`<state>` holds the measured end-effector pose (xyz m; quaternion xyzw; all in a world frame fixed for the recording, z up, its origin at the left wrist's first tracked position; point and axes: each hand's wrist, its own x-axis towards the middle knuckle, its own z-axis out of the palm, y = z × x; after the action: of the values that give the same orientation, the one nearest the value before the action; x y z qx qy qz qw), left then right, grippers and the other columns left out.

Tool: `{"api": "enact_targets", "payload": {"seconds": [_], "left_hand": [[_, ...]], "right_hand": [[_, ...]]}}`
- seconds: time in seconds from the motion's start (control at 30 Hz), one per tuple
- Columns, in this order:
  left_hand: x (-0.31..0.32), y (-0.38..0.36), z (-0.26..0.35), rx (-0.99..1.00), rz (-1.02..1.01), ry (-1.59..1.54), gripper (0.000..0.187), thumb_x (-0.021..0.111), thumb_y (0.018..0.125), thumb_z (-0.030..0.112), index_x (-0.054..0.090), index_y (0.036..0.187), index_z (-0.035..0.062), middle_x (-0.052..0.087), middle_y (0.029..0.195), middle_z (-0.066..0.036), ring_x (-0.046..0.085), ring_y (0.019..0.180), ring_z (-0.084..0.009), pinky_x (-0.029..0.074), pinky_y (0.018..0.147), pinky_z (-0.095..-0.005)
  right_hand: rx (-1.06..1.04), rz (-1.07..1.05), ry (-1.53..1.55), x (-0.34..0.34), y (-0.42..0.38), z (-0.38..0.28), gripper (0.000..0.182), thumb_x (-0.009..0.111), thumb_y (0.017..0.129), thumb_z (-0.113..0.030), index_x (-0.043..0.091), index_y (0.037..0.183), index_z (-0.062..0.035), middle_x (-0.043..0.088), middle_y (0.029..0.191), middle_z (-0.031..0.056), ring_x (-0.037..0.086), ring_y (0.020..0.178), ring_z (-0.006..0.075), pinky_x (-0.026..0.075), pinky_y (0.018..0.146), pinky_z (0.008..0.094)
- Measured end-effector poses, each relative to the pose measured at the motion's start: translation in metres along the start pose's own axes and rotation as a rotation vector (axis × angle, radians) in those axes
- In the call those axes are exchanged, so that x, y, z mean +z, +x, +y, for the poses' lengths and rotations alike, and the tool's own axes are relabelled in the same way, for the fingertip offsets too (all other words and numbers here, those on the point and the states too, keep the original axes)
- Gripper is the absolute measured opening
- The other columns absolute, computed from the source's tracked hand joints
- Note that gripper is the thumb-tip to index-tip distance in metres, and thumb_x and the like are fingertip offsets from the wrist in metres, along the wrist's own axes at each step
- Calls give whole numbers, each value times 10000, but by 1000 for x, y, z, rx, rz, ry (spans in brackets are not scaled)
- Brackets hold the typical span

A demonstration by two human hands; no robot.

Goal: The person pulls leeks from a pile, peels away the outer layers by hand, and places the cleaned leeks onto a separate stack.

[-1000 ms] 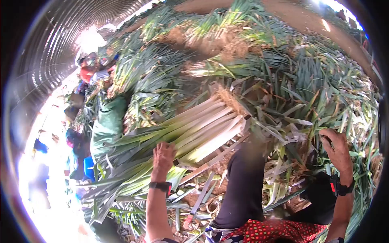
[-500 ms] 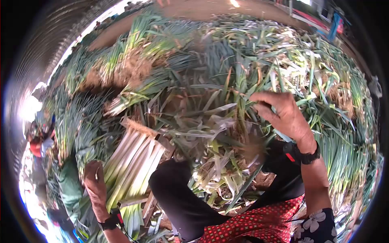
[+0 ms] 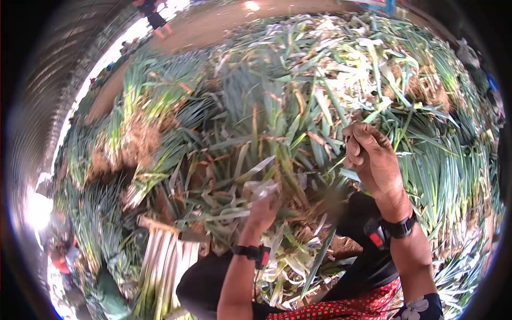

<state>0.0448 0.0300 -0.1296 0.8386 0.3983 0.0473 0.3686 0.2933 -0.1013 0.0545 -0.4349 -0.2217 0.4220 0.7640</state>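
My right hand (image 3: 370, 154) is raised right of centre over the leafy pile, its fingers curled together; whatever they hold, if anything, is too small to name. Near the middle, my left hand (image 3: 264, 210) reaches into loose leek leaves (image 3: 229, 205), its fingertips blurred beside pale leaves, so its grip cannot be made out. A row of cleaned white leek stalks (image 3: 160, 266) lies at the lower left against a wooden piece (image 3: 158, 224). Pale trimmed leaves (image 3: 290, 266) lie between my knees.
Bundles with brown roots (image 3: 141, 141) lie at the left, and more green leeks (image 3: 442, 186) at the right. A person (image 3: 154, 16) stands at the far upper left. Part of another person in red (image 3: 61, 261) shows at the left edge. A green cloth-like thing (image 3: 111, 296) lies lower left.
My left hand has moved from beside the white stalks to the leaves in the middle. My right hand has turned upward and its fingers have closed. The view has shifted.
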Motion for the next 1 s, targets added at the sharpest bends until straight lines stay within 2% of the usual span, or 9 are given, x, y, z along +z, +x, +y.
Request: {"api": "enact_targets", "payload": {"seconds": [0.17, 0.3, 0.47, 0.53, 0.57, 0.67, 0.8, 0.9, 1.0], "left_hand": [[108, 44, -79, -194, 142, -6, 533, 626, 868, 390, 527, 1252, 34, 632, 1097, -261, 577, 1043, -467, 457, 885, -499], [117, 80, -60, -441, 53, 91, 666, 686, 802, 365, 364, 1275, 25, 654, 996, -281, 626, 945, -464, 502, 814, -519], [113, 102, -57, -467, 28, 165, 569, 671, 786, 257, 429, 1237, 9, 665, 995, -247, 654, 937, -415, 513, 799, -506], [122, 101, -96, -159, -45, -600, 484, 660, 808, 217, 512, 1211, -6, 670, 1024, -189, 666, 952, -319, 528, 802, -449], [88, 78, -54, -386, -141, -906, 415, 658, 846, 197, 566, 1193, -10, 664, 1053, -128, 651, 927, -223, 531, 781, -375], [81, 1, -56, -380, -318, -1384, 441, 667, 869, 217, 546, 1229, -7, 660, 1058, -111, 649, 909, -202, 522, 748, -335], [138, -52, -72, -495, -588, -1188, 461, 674, 876, 234, 543, 1249, -3, 661, 1069, -122, 652, 939, -196, 520, 763, -335], [154, -39, -52, -592, -344, -903, 547, 686, 860, 254, 510, 1295, -27, 652, 1112, -166, 641, 1030, -263, 502, 864, -374], [175, -6, -51, -253, 26, -495, 457, 685, 854, 167, 537, 1241, -24, 636, 1077, -115, 629, 950, -204, 524, 805, -331]], "right_hand": [[45, 133, -88, -15, -2, -11, 221, 506, 997, -184, 603, 994, 15, 509, 625, 4, 451, 521, 81, 462, 559, 265], [101, 173, -168, -3, -4, -11, 217, 516, 993, -180, 599, 986, 21, 515, 621, 18, 450, 502, 86, 471, 554, 264], [142, 100, -133, 6, -3, -8, 219, 571, 971, -205, 606, 968, 12, 541, 624, 33, 461, 505, 90, 459, 541, 256], [126, 78, -116, 7, -6, -7, 216, 572, 971, -205, 608, 962, 8, 548, 624, 37, 459, 504, 93, 451, 536, 252], [136, 84, -172, 5, -7, -6, 216, 567, 975, -202, 611, 971, 9, 541, 620, 33, 460, 513, 93, 429, 528, 243], [107, 49, -158, 0, -9, -3, 219, 559, 980, -201, 615, 988, 11, 536, 618, 24, 458, 527, 90, 403, 519, 235], [105, 26, -199, 1, -9, -7, 204, 539, 981, -179, 623, 992, 7, 525, 641, -5, 457, 551, 75, 400, 530, 232], [41, -25, -138, -5, -12, -1, 211, 565, 973, -198, 636, 988, 0, 549, 682, -7, 489, 588, 64, 428, 562, 212], [12, -37, -79, -10, -6, 1, 213, 565, 975, -203, 638, 999, -4, 570, 704, 1, 512, 609, 67, 433, 567, 208]]}}
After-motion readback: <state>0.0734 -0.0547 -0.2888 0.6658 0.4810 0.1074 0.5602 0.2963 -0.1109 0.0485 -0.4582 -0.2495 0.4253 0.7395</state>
